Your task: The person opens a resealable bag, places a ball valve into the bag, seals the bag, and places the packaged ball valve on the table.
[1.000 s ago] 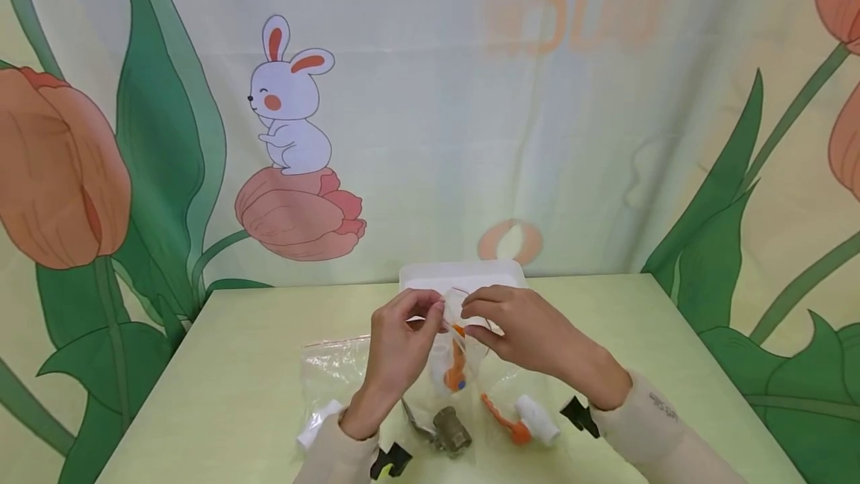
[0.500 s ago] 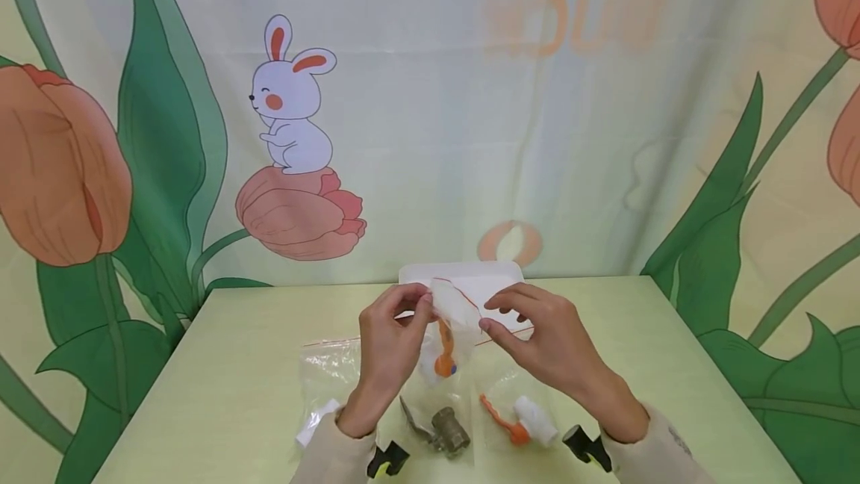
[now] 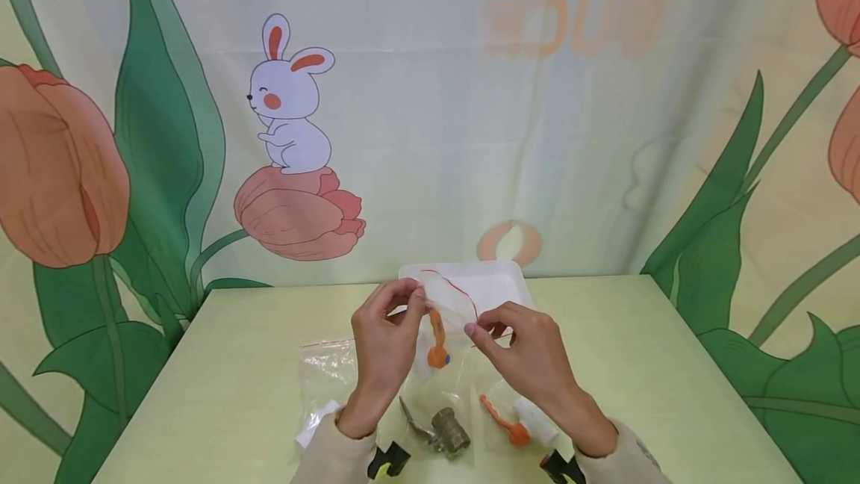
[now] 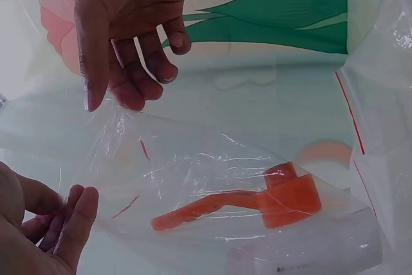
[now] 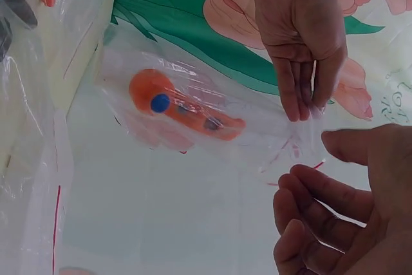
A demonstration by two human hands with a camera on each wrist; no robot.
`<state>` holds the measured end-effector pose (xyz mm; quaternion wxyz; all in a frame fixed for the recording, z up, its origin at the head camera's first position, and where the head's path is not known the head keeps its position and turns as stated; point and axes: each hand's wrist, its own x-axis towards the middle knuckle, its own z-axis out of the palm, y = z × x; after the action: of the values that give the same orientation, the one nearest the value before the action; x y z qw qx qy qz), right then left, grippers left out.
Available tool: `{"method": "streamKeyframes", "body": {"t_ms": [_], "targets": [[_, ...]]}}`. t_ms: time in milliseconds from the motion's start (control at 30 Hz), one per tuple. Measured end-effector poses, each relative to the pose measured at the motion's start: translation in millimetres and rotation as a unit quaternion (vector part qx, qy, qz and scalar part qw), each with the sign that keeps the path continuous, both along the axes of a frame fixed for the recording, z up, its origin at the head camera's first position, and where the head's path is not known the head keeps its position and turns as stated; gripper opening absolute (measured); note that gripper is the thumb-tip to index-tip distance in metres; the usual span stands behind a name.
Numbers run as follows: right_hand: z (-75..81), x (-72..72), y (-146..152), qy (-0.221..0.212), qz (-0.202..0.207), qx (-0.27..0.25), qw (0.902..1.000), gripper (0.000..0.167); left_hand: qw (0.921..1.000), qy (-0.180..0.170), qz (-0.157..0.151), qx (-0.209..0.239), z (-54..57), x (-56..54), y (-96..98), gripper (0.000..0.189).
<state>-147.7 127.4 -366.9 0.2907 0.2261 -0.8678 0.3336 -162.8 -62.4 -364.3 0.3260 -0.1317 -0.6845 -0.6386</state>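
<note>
My left hand (image 3: 386, 342) pinches the top corner of a clear zip bag (image 3: 449, 301) with a red seal line, held above the table. Inside the bag is a plastic valve with an orange lever handle (image 3: 437, 342), its blue button (image 5: 160, 103) showing in the right wrist view. The valve's white body (image 4: 315, 249) appears beneath the handle in the left wrist view. Close to the bag's right edge is my right hand (image 3: 534, 349). In the right wrist view its thumb (image 5: 347, 144) stands apart from its loosely bent fingers, with nothing gripped between them.
Below the hands lie a bagged metal valve (image 3: 450, 432) and, to its right, a bagged orange-handled white valve (image 3: 517, 433). Another clear bag (image 3: 325, 364) with a white part is at left. A white tray (image 3: 500, 282) stands at the table's back edge.
The left hand has shifted left with the bag and its valve. The right hand moved away to the right, then back down toward the bag's edge. The bag's top has spread wider.
</note>
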Motion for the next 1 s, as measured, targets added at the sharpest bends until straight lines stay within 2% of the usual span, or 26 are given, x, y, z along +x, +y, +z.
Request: {"method": "streamKeyframes", "body": {"t_ms": [267, 400, 633, 767, 1000], "targets": [[-0.9, -1.1, -6, -0.027, 0.006, -0.055, 0.9981, 0.005, 0.9999, 0.0, -0.01, 0.01, 3.3, 4.3, 1.3, 0.01], [-0.7, -3.3, -6, -0.005, 0.009, -0.079, 0.9968, 0.005, 0.9996, -0.001, -0.02, 0.018, 3.5, 5.8, 1.5, 0.01], [4.3, -8.3, -5, 0.021, 0.009, -0.091, 0.9956, 0.006, 0.9993, -0.005, -0.031, 0.021, 5.2, 9.3, 1.1, 0.007], [8.1, -11.6, -4, 0.047, 0.011, -0.082, 0.9955, 0.005, 0.9993, -0.005, -0.033, 0.017, 6.7, 11.8, 0.0, 0.006], [13.7, -15.2, 0, 0.094, 0.029, -0.059, 0.9934, 0.009, 0.9989, -0.016, -0.043, 0.014, 3.1, 14.7, -3.3, 0.004]]}}
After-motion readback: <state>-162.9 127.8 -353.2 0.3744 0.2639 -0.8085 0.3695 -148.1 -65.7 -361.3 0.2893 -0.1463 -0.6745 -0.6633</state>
